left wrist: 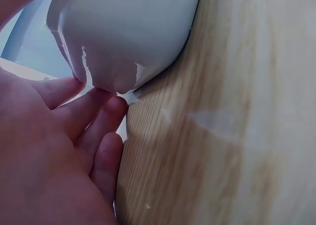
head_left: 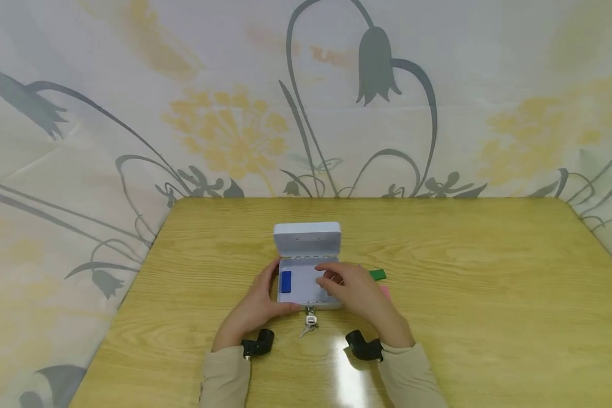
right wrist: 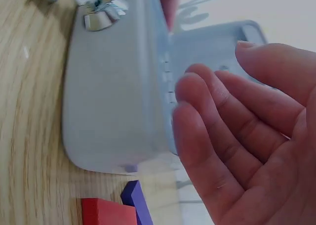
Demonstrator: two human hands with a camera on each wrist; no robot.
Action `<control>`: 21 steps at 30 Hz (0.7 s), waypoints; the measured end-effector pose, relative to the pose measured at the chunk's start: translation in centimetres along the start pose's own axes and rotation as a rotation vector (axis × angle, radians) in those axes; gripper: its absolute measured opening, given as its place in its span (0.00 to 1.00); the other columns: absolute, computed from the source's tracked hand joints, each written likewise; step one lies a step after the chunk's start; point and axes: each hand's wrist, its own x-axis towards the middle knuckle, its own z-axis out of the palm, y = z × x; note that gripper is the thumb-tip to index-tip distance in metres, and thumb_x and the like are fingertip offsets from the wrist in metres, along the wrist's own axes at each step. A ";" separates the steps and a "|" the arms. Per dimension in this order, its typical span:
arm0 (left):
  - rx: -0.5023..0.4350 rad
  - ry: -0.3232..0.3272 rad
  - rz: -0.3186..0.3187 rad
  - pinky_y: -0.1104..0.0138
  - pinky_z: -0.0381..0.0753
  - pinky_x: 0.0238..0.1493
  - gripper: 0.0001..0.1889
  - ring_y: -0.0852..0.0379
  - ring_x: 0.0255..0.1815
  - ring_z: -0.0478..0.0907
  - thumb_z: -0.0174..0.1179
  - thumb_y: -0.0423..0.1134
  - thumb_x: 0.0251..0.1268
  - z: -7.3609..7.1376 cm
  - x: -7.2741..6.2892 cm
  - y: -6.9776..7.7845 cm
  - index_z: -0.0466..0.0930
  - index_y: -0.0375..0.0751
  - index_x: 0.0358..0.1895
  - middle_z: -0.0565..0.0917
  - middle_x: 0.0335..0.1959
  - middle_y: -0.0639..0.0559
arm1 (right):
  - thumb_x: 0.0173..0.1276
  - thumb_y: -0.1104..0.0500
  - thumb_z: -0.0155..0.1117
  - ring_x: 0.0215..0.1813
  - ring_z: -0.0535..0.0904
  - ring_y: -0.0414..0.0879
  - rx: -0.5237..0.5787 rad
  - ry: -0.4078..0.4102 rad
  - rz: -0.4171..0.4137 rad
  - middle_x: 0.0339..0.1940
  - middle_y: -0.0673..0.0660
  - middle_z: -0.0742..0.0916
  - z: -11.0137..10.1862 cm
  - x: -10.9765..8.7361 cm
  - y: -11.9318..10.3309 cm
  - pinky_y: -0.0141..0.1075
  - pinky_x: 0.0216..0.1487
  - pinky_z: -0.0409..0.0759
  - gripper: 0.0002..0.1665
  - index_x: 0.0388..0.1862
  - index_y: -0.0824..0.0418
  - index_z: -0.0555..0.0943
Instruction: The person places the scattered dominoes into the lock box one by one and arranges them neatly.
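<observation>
A small white metal lockbox (head_left: 304, 290) stands on the table with its hinged lid (head_left: 307, 243) raised at the back. Inside, a blue block (head_left: 286, 282) lies along the left wall. My left hand (head_left: 259, 294) holds the box's left side, thumb along the front edge and fingers at the side wall; in the left wrist view the fingertips meet the white wall (left wrist: 133, 32). Over the right half of the box hovers my right hand (head_left: 352, 286), its fingers loosely bent with nothing between them. A bunch of keys (head_left: 311, 321) hangs at the lock on the front.
Right of the box lie a green block (head_left: 378, 274) and a pink piece (head_left: 385, 292), partly hidden by the right hand. The right wrist view shows a red block (right wrist: 107, 212) and a purple block (right wrist: 137, 200) beside the box. A floral cloth (head_left: 224, 73) hangs behind the wooden table (head_left: 489, 306).
</observation>
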 end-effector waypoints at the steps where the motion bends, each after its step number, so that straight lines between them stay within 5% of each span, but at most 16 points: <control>1: -0.006 0.002 -0.006 0.51 0.54 0.61 0.57 0.49 0.66 0.49 0.69 0.60 0.35 -0.1 -0.1 0.0 0.43 0.51 0.70 0.52 0.68 0.49 | 0.64 0.53 0.57 0.29 0.75 0.36 0.025 -0.001 0.004 0.29 0.48 0.82 -0.1 -0.1 0.0 0.32 0.29 0.73 0.18 0.51 0.57 0.77; 7: -0.036 -0.001 -0.031 0.50 0.52 0.62 0.56 0.50 0.66 0.49 0.70 0.57 0.36 -0.5 -0.2 0.2 0.43 0.54 0.70 0.51 0.68 0.50 | 0.65 0.51 0.56 0.28 0.76 0.43 0.149 0.021 0.035 0.29 0.52 0.82 -0.9 -0.9 0.6 0.33 0.25 0.73 0.18 0.51 0.56 0.77; 21: -0.113 0.003 0.085 0.55 0.48 0.64 0.56 0.54 0.66 0.49 0.73 0.50 0.36 0.1 0.2 -0.1 0.45 0.48 0.69 0.55 0.67 0.49 | 0.65 0.50 0.55 0.32 0.76 0.41 0.079 0.115 0.117 0.33 0.49 0.82 -3.3 -2.1 3.2 0.36 0.33 0.73 0.17 0.49 0.56 0.77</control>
